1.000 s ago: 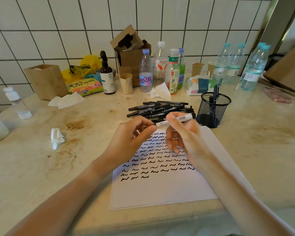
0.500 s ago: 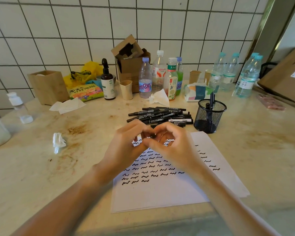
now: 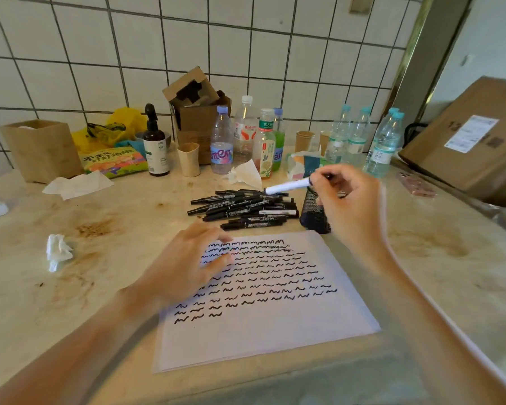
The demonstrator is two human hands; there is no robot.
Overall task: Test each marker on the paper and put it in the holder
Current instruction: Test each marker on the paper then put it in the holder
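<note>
Holding a white marker (image 3: 288,187) over the holder (image 3: 314,211), the right hand (image 3: 351,206) gripped it; the left hand (image 3: 187,264) lay flat on the paper (image 3: 275,331); many squiggles were drawn; a pile of markers (image 3: 243,207) waited.

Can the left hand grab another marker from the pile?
Probably yes. The left hand lies open on the paper, holding nothing, and the pile sits just beyond its fingertips with nothing between.
</note>
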